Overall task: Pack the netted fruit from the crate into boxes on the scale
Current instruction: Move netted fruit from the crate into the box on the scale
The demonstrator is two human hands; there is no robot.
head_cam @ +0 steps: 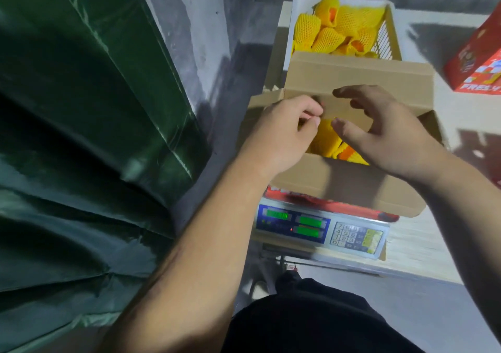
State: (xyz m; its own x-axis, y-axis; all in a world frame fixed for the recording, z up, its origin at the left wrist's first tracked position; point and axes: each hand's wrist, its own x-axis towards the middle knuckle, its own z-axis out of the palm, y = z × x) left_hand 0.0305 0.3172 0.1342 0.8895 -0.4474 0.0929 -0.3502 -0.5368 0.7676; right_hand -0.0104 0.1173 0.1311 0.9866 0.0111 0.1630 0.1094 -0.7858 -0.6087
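Your left hand point(287, 133): fingers curled, pinching the cardboard box's point(349, 182) far flap
Your right hand point(390, 133): fingers spread, released, above the netted fruit point(325, 142)
Crate point(385, 35): far side; scale point(320, 228): under box

Cardboard box point(349, 182) sits on the scale point(320, 229), flaps open, far flap point(357, 77) standing up, near flap folded out toward the person. Inside, yellow foam-netted fruit point(326, 141), an orange one showing through the net at the near edge. Scale is white with a blue panel, green lit displays and a keypad, readout blurred. Behind the box, the white and yellow crate point(390, 24) holds a pile of netted fruit point(329, 38), some nets open showing orange.
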